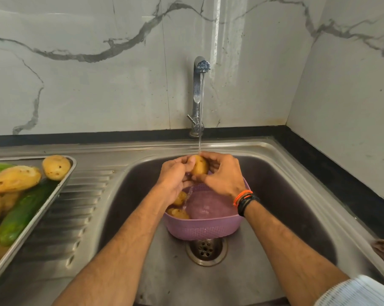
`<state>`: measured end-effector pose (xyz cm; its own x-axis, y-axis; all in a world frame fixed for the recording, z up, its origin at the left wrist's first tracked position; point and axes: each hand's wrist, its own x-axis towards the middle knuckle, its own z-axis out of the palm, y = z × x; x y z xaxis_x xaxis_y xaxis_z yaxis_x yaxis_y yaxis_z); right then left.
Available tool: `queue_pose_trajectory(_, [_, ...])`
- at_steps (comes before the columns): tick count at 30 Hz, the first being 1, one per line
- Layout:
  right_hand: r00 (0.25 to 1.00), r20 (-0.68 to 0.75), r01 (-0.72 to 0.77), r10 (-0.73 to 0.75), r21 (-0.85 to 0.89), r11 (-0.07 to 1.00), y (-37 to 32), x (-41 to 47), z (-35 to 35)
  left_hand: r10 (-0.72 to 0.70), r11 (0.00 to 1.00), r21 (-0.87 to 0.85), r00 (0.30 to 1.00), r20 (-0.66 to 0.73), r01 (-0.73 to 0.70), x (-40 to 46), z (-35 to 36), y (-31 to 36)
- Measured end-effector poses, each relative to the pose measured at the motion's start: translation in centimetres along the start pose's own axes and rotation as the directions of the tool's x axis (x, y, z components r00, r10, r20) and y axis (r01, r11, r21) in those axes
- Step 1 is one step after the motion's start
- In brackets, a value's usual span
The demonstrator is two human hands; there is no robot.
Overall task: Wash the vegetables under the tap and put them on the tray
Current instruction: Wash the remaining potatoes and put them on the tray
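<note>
At the centre of the frame the person's left hand and right hand cup a wet, yellow-brown potato between them, fingers curled round it from both sides, right under the thin stream from the chrome pillar tap. The potato is held just above the perforated mauve plastic colander, which stands in the steel sink basin beside the drain.

The main risk is the potato slipping: its skin is wet, and a loose hold would likely drop it into the colander or the basin. At least two more potatoes lie in the colander, partly hidden by the left wrist, so their number is uncertain. The carry to the rectangular steel tray at the left edge could also go wrong, since it is already heaped with potatoes and a dark green cucumber; one more could roll off.

The surface is a stainless sink unit with a ribbed draining board bearing the tray, edged by a black ledge. White marble-look wall panels with grey veins meet in a corner at upper right.
</note>
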<state>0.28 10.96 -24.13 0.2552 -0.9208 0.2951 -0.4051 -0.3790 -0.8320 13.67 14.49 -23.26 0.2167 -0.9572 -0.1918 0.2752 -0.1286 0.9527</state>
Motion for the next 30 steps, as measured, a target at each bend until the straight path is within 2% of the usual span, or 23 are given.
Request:
queue_pose_trajectory(4, [0.998,0.066,-0.022,0.02,0.029,0.999,0.0,0.5,-0.5,-0.045,0.982,-0.179,0.997,0.066,0.056,-0.1,0.0,0.1])
queue_pose_trajectory(9, [0.982,0.183,0.082,-0.042,-0.216,0.973,-0.6,0.2,-0.6,-0.036,0.981,-0.189,0.999,0.025,0.041,-0.1,0.2,-0.2])
queue_pose_trajectory(16, [0.988,-0.02,0.148,-0.154,-0.177,0.973,-1.1,-0.7,0.0,-0.045,0.965,-0.263,0.992,-0.12,0.012,0.1,0.3,-0.2])
queue_pose_trajectory(18, [0.986,-0.028,0.154,-0.162,-0.181,0.971,-1.6,-0.7,0.2,-0.037,0.962,-0.273,0.993,-0.114,0.005,0.1,0.2,-0.1])
queue_pose_trajectory(22, [0.991,0.087,0.118,-0.1,-0.248,0.961,-1.8,-0.3,0.2,-0.015,0.964,-0.264,0.994,-0.107,-0.014,0.0,0.5,-0.1])
queue_pose_trajectory(27, [0.992,-0.083,0.082,-0.093,-0.12,0.989,-1.1,-0.5,0.5,-0.084,0.926,-0.378,0.974,-0.208,-0.001,0.2,1.2,-0.3])
queue_pose_trajectory(30, [0.991,-0.098,0.075,-0.086,-0.115,0.991,-1.2,-0.4,0.9,-0.11,0.904,-0.427,0.968,-0.225,0.003,0.1,1.5,-0.4])
